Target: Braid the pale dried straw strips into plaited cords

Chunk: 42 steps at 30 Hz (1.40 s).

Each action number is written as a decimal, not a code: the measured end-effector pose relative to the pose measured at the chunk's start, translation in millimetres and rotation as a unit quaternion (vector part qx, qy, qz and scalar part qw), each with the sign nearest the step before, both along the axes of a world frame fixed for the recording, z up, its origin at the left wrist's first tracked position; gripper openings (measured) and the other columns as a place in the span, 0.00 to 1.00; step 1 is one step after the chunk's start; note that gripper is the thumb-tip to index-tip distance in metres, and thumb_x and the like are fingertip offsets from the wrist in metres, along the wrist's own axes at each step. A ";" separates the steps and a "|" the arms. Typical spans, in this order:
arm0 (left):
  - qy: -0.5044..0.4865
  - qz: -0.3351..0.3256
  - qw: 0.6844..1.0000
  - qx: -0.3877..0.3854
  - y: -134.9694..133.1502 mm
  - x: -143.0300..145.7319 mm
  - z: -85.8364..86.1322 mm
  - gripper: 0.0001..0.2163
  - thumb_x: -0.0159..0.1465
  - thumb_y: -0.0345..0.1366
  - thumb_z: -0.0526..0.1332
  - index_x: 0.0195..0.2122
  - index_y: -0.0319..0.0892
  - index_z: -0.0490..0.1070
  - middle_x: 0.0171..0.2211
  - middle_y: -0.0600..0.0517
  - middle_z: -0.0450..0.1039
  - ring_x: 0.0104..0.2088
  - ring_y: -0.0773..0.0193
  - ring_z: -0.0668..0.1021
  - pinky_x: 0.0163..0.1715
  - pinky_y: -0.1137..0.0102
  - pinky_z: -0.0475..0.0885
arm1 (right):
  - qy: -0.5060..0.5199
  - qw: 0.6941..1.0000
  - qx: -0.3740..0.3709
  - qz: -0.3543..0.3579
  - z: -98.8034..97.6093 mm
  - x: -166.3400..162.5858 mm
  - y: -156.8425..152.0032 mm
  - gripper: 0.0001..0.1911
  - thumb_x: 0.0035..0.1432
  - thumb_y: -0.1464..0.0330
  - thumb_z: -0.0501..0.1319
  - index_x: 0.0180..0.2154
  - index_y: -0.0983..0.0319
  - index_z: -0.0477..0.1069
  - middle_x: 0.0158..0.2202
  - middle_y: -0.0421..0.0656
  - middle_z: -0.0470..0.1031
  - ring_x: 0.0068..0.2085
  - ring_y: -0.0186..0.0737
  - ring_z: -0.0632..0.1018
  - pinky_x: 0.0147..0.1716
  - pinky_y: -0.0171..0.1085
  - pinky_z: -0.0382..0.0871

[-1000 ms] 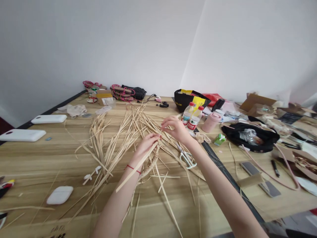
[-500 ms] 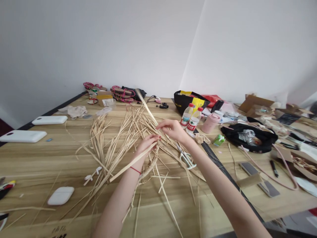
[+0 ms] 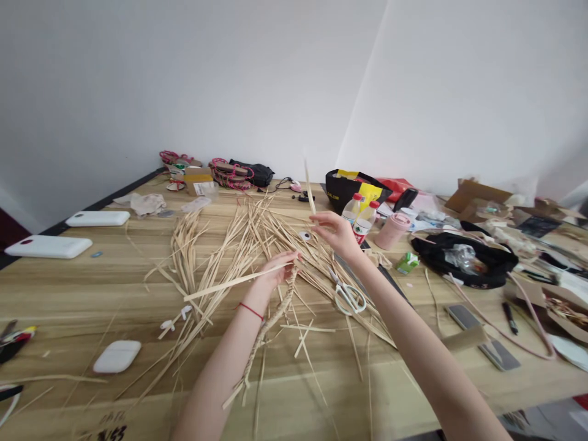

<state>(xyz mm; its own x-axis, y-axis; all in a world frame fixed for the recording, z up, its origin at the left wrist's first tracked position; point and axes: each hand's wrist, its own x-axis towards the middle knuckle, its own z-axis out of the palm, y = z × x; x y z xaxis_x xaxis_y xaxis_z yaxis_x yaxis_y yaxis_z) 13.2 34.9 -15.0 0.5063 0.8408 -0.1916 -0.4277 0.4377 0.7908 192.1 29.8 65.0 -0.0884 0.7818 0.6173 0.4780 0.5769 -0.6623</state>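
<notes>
My left hand point(image 3: 278, 269) pinches the upper end of a braided straw cord point(image 3: 279, 311), which hangs down beside my wrist toward the table's near side. A loose flat strip point(image 3: 229, 283) sticks out leftward from that hand. Higher and to the right, my right hand point(image 3: 334, 233) is closed, thumb and fingers together, on a pale straw strip point(image 3: 309, 187) that points upward. Beneath both hands lies a spread pile of dry straw strips point(image 3: 229, 257). White-handled scissors point(image 3: 350, 300) rest below my right forearm, partly among the strips.
Two red-capped bottles point(image 3: 365, 222) and a pink cup point(image 3: 393, 230) stand right of my right hand. Behind them is a black and yellow bag point(image 3: 351, 187). A white earphone case point(image 3: 117, 356) and two white power banks point(image 3: 50, 246) lie left. A black bag point(image 3: 463, 260) sits right.
My right hand has moved right and slightly up, away from my left hand. Its strip has swung from leaning left to nearly upright. The left hand keeps its pinch on the braid.
</notes>
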 end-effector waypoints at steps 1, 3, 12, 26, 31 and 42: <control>-0.001 0.002 1.000 0.001 -0.6 -0.1 0.1 0.03 0.54 0.24 0.64 0.29 0.36 0.75 0.25 0.53 0.75 0.20 0.72 0.75 0.20 0.77 0.71 | 0.006 1.000 0.003 -0.020 -1.1 1.6 -0.1 0.11 0.52 0.63 0.64 0.37 0.61 0.77 0.38 0.47 0.78 0.38 0.43 0.79 0.40 0.41 0.75; -0.003 0.007 1.000 0.001 -1.4 -0.2 0.0 0.03 0.54 0.24 0.64 0.30 0.36 0.75 0.25 0.52 0.75 0.21 0.71 0.75 0.21 0.76 0.73 | 0.016 0.999 -0.004 -0.043 -3.3 5.4 0.0 0.10 0.52 0.63 0.64 0.35 0.61 0.77 0.34 0.46 0.78 0.35 0.43 0.79 0.37 0.41 0.75; -0.006 0.013 1.000 -0.003 -2.6 -1.1 -0.9 0.03 0.54 0.24 0.65 0.29 0.34 0.73 0.25 0.51 0.76 0.20 0.71 0.76 0.23 0.74 0.74 | -0.117 0.992 0.041 0.011 -4.9 19.1 -8.5 0.09 0.56 0.62 0.62 0.36 0.58 0.78 0.37 0.46 0.77 0.37 0.42 0.78 0.38 0.40 0.74; -0.006 0.008 1.000 0.014 -0.6 -2.5 -5.2 0.03 0.53 0.24 0.66 0.29 0.35 0.75 0.25 0.51 0.76 0.19 0.73 0.74 0.20 0.77 0.71 | -0.165 0.986 0.001 0.016 -19.5 33.5 -25.0 0.12 0.61 0.66 0.56 0.43 0.60 0.74 0.39 0.47 0.78 0.37 0.42 0.78 0.33 0.40 0.73; -0.004 0.001 1.000 0.017 0.3 -1.6 -6.5 0.03 0.53 0.24 0.65 0.29 0.35 0.75 0.24 0.51 0.75 0.19 0.73 0.74 0.20 0.77 0.70 | -0.151 0.988 0.027 0.007 -22.8 38.4 -25.4 0.08 0.58 0.65 0.60 0.35 0.60 0.76 0.34 0.46 0.78 0.35 0.43 0.78 0.34 0.40 0.73; 0.003 -0.022 0.999 0.031 6.2 -2.5 -14.6 0.03 0.53 0.26 0.66 0.29 0.35 0.74 0.25 0.51 0.75 0.19 0.72 0.74 0.19 0.78 0.69 | -0.196 0.972 0.127 0.004 -15.6 52.3 -29.6 0.08 0.60 0.67 0.58 0.34 0.56 0.77 0.36 0.45 0.76 0.40 0.44 0.76 0.43 0.46 0.71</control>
<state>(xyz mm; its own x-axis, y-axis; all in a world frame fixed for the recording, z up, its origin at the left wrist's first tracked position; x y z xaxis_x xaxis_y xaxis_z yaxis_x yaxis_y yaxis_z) 10.8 41.1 -29.6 0.5426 0.8276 -0.1435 -0.4032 0.4065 0.8199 244.5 0.1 49.5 -0.3612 0.6061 0.7087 0.6592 0.7035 -0.2656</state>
